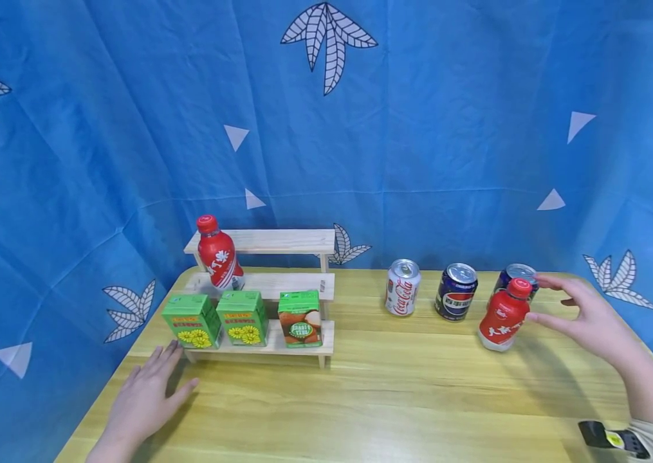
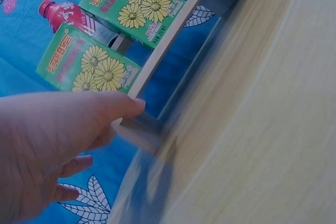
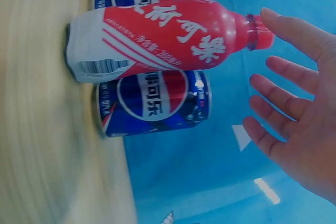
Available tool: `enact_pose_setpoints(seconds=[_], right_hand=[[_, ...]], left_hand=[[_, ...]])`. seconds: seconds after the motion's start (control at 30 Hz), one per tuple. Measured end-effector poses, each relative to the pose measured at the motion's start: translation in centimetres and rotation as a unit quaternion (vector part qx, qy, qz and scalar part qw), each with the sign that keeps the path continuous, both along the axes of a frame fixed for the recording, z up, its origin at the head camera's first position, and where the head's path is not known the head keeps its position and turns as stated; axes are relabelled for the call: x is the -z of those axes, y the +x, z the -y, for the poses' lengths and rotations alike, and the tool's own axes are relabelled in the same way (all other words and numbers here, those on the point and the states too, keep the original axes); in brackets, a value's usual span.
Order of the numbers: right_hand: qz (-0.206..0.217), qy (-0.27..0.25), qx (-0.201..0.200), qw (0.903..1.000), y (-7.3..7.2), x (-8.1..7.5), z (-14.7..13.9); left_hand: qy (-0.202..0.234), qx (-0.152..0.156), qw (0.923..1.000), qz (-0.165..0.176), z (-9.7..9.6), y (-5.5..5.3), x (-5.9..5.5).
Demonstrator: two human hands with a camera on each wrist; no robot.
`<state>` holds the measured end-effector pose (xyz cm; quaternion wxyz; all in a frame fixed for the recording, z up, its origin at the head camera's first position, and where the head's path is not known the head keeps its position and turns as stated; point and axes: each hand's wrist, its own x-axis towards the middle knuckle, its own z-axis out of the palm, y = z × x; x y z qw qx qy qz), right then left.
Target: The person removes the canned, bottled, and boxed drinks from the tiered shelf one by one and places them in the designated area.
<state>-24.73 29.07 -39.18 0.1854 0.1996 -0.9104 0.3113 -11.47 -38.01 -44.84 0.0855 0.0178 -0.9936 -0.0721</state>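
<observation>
At the right of the table, a red drink bottle (image 1: 502, 318) stands upright before a blue Pepsi can (image 1: 516, 273). My right hand (image 1: 587, 315) is just right of the bottle, fingers apart and not wrapped round it. In the right wrist view the thumb (image 3: 294, 32) overlaps the bottle's red cap (image 3: 261, 32); I cannot tell whether they touch. On the left, my left hand (image 1: 149, 392) lies by the front left corner of a wooden tiered shelf (image 1: 297, 350), close below a green drink carton (image 1: 192, 321). It holds nothing, and its thumb stands apart from the fingers.
Another green carton (image 1: 242, 318) and a coconut-pictured carton (image 1: 300, 319) sit on the shelf's lowest tier. A second red bottle (image 1: 219, 257) stands on the middle tier. Between shelf and right hand are a white Coca-Cola can (image 1: 403, 288) and another Pepsi can (image 1: 456, 292). Blue cloth (image 1: 448, 128) hangs behind.
</observation>
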Motion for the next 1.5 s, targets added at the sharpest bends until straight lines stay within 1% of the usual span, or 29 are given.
enact_pose_setpoints(seconds=[0.2,0.43,0.57,0.67,0.77,0.8,0.87,1.0,1.17,1.37,1.43,1.5], right_hand=[[-0.01,0.001,0.012,0.9999,0.6,-0.9,0.5],[0.02,0.018,0.034,0.9991,1.9,-2.3,2.2],[-0.005,0.013,0.031,0.9994,2.4,-2.5,3.3],[-0.056,0.009,0.009,0.9984,2.8,-2.4,4.3],[-0.1,0.012,-0.01,0.9949,3.2,-2.4,5.6],[-0.11,0.016,-0.016,0.9937,3.3,-2.3,6.0],[-0.118,0.021,-0.023,0.9925,3.4,-2.3,6.7],[-0.109,0.028,-0.036,0.993,3.6,-2.0,7.9],[-0.091,0.017,-0.06,0.9939,3.6,-1.5,9.3],[-0.094,0.039,-0.073,0.9921,3.3,-1.3,11.3],[-0.09,0.033,-0.088,0.9916,3.1,-1.2,11.9],[-0.095,0.027,-0.102,0.9898,2.9,-1.0,12.6]], left_hand=[[-0.002,-0.001,1.0,-0.001,0.0,0.1,0.1],[0.001,-0.001,1.0,0.001,0.0,0.3,0.1],[0.003,-0.001,1.0,0.0,0.1,0.3,0.1],[0.002,-0.002,1.0,0.0,0.2,0.4,0.1],[0.0,-0.002,1.0,0.001,0.2,0.3,0.1],[-0.001,-0.001,1.0,0.002,0.2,0.3,0.1],[-0.001,-0.002,1.0,0.003,0.2,0.3,0.1],[-0.003,-0.002,1.0,0.001,0.2,0.2,0.1],[-0.004,0.002,1.0,-0.005,0.2,0.0,0.2],[0.0,0.001,1.0,-0.008,0.1,0.1,0.2],[-0.001,0.004,0.9999,-0.012,0.1,0.1,0.3],[-0.002,0.006,0.9998,-0.016,0.1,0.1,0.2]])
